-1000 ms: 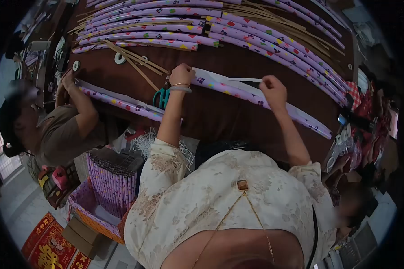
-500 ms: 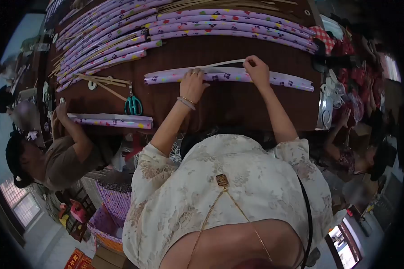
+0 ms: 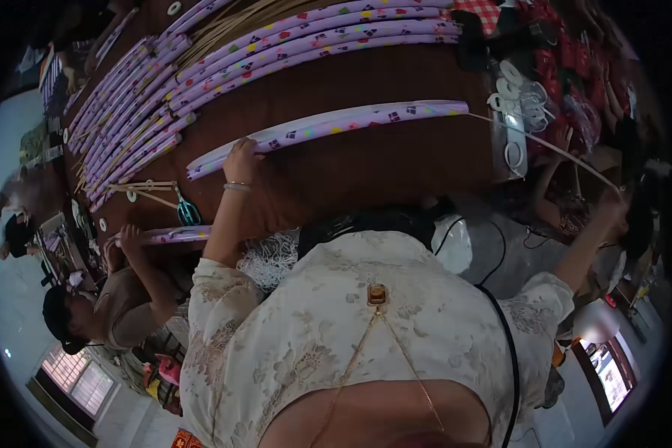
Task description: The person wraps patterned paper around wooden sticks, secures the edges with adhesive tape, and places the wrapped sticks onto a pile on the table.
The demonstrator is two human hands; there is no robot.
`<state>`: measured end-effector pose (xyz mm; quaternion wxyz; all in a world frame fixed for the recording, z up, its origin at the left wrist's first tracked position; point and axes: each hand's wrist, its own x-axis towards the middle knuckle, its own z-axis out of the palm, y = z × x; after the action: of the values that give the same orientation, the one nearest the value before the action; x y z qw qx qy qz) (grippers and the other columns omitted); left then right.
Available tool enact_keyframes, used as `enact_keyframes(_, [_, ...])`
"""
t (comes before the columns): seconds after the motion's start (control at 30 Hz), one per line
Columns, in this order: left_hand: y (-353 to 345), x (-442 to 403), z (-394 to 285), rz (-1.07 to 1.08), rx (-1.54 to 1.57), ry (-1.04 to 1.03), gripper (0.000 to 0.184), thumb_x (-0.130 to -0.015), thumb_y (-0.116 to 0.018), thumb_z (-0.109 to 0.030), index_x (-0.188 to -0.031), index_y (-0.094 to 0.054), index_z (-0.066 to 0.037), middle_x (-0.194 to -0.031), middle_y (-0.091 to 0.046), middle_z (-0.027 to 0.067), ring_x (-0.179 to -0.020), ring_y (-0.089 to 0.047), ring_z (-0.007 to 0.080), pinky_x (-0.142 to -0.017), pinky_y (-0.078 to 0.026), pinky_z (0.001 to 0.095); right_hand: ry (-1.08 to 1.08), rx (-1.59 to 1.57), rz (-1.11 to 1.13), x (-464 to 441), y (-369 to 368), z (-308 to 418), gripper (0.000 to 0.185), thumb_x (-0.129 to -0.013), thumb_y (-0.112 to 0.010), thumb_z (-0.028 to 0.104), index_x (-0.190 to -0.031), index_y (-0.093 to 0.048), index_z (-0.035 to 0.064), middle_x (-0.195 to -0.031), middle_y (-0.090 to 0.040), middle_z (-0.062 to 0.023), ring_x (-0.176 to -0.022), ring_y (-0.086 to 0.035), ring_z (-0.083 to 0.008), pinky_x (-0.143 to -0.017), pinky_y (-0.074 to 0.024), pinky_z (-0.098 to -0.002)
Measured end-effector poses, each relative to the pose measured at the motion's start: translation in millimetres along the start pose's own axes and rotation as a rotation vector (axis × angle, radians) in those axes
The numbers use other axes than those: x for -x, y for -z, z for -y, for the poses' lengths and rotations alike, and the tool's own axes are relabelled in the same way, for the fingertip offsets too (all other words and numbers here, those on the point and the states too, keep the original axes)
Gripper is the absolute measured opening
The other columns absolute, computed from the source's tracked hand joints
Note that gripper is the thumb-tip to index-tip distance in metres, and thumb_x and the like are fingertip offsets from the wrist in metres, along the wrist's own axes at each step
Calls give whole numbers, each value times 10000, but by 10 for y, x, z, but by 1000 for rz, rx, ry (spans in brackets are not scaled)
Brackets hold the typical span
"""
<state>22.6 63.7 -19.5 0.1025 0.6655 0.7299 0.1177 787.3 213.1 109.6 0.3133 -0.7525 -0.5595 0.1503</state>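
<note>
A long roll of purple patterned wrapping paper (image 3: 336, 128) lies slantwise across the brown table. My left hand (image 3: 240, 160) grips it close to its left end, with fingers over the top and thumb toward the right. Far out to the right, my right hand (image 3: 612, 211) is closed on the end of a thin pale strip (image 3: 548, 145), probably tape backing. That strip runs taut from the roll's right tip out past the table edge. The fingers of my right hand are small and slightly blurred.
Several finished-looking purple rolls (image 3: 313, 37) lie at the back and left. Teal-handled scissors (image 3: 188, 212) rest beside wooden sticks (image 3: 145, 184). White tape rings (image 3: 509, 72) sit at the right edge. A co-worker at left holds another roll (image 3: 175, 236); another person is at right.
My right hand has swung far right, drawing the pale strip off the roll to its right end. My left hand has slid toward the roll's left end. The view has shifted.
</note>
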Motion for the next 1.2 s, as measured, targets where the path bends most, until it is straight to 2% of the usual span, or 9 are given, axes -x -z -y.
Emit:
enact_keyframes(0.13, [-5,58,127,31,-11,0,356,-628,-702,-139,-958,-595,-61,-1061,-576,109,-945,-559,308,-766,-462,382,8,31,-828,-715,1719,-1264,253,-867,-445,148,-952,-588,-43,-798,-593,-145,-691,-573,-232,-624,-482,-329])
enact_keyframes(0.23, [42,60,54,71,-34,56,367,-633,-703,-142,-975,-597,-65,-1079,-575,109,-962,-556,304,-782,-459,380,36,65,-1462,-123,1060,331,284,-879,-422,169,-971,-601,-30,-735,-602,-149,-634,-580,-240,-583,-477,-339])
enact_keyframes(0.3, [64,31,60,100,-36,78,362,-635,-703,-144,-971,-595,-66,-1066,-581,103,-956,-559,300,-782,-460,377,24,697,-656,-40,325,774,329,-872,-478,283,-935,-607,-14,-837,-621,-123,-809,-574,-235,-736,-443,-328])
enact_keyframes(0.47, [142,35,45,161,-28,99,361,-630,-708,-145,-961,-582,-75,-1027,-596,84,-922,-570,289,-761,-468,368,421,76,297,727,-1822,1387,427,-748,-667,299,-1021,-535,-1,-975,-540,-155,-902,-535,-312,-796,-425,-348])
enact_keyframes(0.77, [122,50,140,150,-43,67,421,-591,-737,-116,-985,-598,-58,-1045,-593,145,-958,-568,309,-806,-459,376,380,-143,162,505,-1973,860,122,-808,-567,97,-895,-616,28,-794,-559,-120,-755,-546,-290,-689,-441,-326])
enact_keyframes(0.83, [134,50,158,165,-13,85,423,-586,-740,-105,-982,-604,-53,-1051,-592,146,-962,-568,308,-811,-458,374,-146,-578,-36,262,-1789,442,151,-823,-529,71,-949,-602,29,-807,-566,-132,-749,-546,-289,-687,-443,-340])
enact_keyframes(1.03, [224,5,34,260,-59,218,442,-581,-747,-125,-990,-603,-45,-1078,-585,138,-977,-563,306,-810,-464,369,-410,534,331,-857,-1447,-944,258,-846,-446,118,-1022,-570,-23,-1078,-540,-208,-946,-545,-344,-738,-471,-416])
enact_keyframes(1.1, [117,93,187,187,-116,121,438,-586,-744,-135,-990,-604,-42,-1068,-590,132,-983,-559,301,-813,-467,367,-389,512,307,-946,-1480,-660,289,-840,-436,157,-1036,-569,-9,-1151,-510,-224,-1018,-522,-352,-791,-464,-422])
enact_keyframes(1.2, [36,132,166,50,765,509,288,-701,-626,-133,-974,-607,-45,-1012,-606,121,-924,-581,282,-770,-485,357,101,343,466,-1287,-1883,-587,419,-781,-536,199,-1160,-493,27,-1177,-484,-233,-1073,-469,-383,-884,-394,-423])
